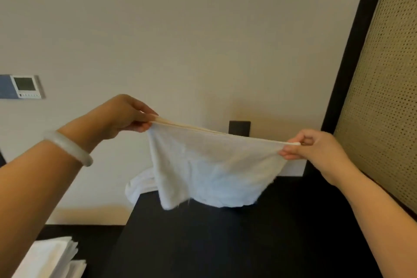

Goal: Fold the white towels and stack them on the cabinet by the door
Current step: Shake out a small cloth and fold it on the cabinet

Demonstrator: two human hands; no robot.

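Hanging towel [209, 165], pinched by left hand [126, 115], right hand [316, 149], half-hides crumpled pile [138, 187].

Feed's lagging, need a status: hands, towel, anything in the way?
Left hand and right hand each pinch a top corner. White towel stretched in air above dark cabinet top. Crumpled towels behind it; folded stack lower left.

Both bare forearms raised and reaching forward, hands well apart, left hand [126, 115] pinching one top corner of a white towel [209, 165], right hand [316, 149] pinching the other, fingers curled, pale bangle [67, 148] on left wrist
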